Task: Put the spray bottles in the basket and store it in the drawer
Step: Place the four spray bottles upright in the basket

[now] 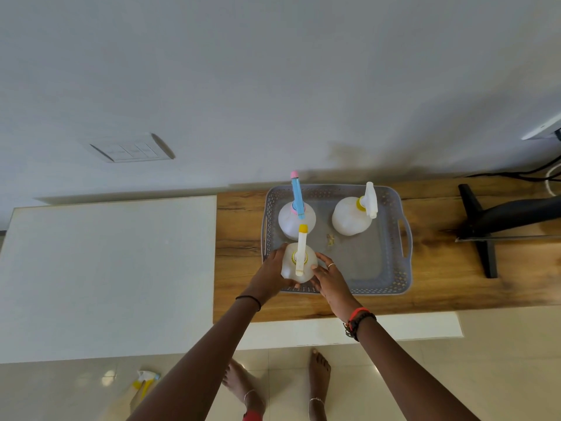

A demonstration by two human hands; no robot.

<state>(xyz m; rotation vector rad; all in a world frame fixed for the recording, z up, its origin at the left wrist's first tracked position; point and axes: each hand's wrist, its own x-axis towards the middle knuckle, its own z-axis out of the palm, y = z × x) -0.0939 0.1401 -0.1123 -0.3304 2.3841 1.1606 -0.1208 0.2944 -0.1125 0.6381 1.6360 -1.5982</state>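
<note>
Head view: my left hand (271,270) and right hand (329,276) clasp a yellow-trigger spray bottle (299,262) between them at the near left corner of the grey basket (394,268) on the wooden table (239,238). Just beyond my hands stands a blue-trigger bottle (296,218); beyond my right hand, a white-trigger bottle (352,220). Another spray bottle (144,381) lies on the floor (501,369) below my left arm.

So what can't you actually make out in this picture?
- Drawer: not visible anywhere in the head view.
- Spray bottle on the floor: partly hidden by the left forearm, blurred.
- Whether the held bottle rests on the basket floor: left hand and right hand cover its base.
- Small scrap in the basket: too small.
</note>
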